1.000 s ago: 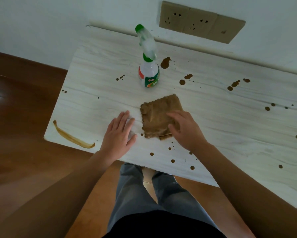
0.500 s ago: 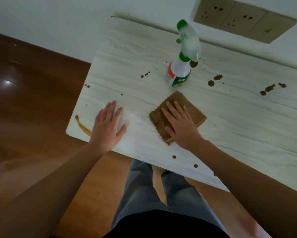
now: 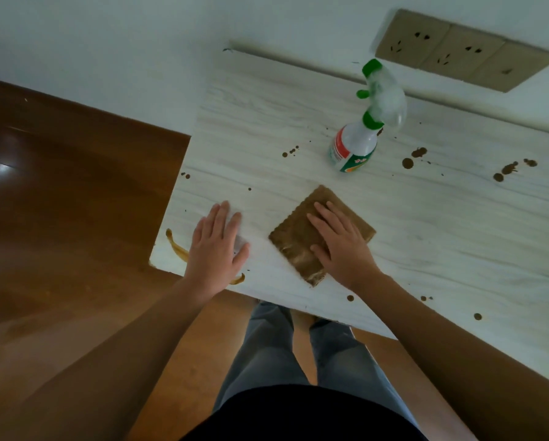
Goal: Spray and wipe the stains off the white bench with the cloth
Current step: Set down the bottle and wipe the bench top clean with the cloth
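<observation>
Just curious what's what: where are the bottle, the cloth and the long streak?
bottle [image 3: 353, 148], head view, its labelled body.
cloth [image 3: 294, 240], head view, its uncovered left half.
streak [image 3: 176, 247], head view, its left curve.

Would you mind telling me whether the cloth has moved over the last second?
Yes. The cloth, pressed by the right hand, has slid left toward the left end of the bench, judged against the standing spray bottle.
</observation>
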A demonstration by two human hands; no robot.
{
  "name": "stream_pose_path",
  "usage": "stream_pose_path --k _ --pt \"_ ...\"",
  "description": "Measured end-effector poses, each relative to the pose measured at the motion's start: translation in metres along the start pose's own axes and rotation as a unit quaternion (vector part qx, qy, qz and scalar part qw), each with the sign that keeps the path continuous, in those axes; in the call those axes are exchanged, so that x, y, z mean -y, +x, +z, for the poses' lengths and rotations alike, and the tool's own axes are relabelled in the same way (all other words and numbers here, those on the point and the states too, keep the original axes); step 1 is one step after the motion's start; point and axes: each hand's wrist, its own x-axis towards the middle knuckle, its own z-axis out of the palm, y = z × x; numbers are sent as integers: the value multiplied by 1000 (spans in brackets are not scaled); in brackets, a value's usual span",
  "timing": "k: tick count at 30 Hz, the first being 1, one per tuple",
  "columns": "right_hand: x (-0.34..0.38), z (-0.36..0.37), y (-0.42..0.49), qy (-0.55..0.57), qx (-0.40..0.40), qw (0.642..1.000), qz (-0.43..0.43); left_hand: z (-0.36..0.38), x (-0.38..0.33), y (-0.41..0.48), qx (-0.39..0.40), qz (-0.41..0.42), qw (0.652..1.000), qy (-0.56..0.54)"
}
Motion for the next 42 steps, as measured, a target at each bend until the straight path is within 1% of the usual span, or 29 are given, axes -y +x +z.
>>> stream_pose_path --k 2,5,7,10,15,19,24,26,30,34,38,40,42 --pt "3 2 -16 -11 -7 1000 22 2 1 0 -1 3 1000 8" --pt "13 16 -40 -36 8 999 37 5 2 -1 2 3 1000 17" --pt "20 24 -44 -36 -12 998 57 8 2 -1 2 -1 1000 13" --pt "25 26 -27 -13 -48 995 81 9 2 -1 0 0 1000 10" --pt "50 27 17 -13 -64 991 119 9 6 -1 -7 10 1000 11" --pt "73 33 32 -26 -62 994 87 9 7 -2 -14 12 1000 0" --pt "70 40 5 -69 -35 997 21 5 11 0 -2 14 1000 -2" --pt "59 37 -9 -81 -33 996 27 1 19 0 5 6 1000 -2" --pt "36 26 -13 -82 -18 995 63 -10 49 2 -9 -6 1000 9" --pt "22 9 33 -89 -13 995 42 -15 65 3 5 10 1000 14" --pt "36 3 99 -60 -27 995 70 -10 59 2 4 -5 1000 13" --pt "54 8 113 -64 -26 997 45 -7 56 0 -2 -11 1000 14" --pt "72 14 108 -73 -11 997 -9 -5 56 0 -3 -14 1000 14"
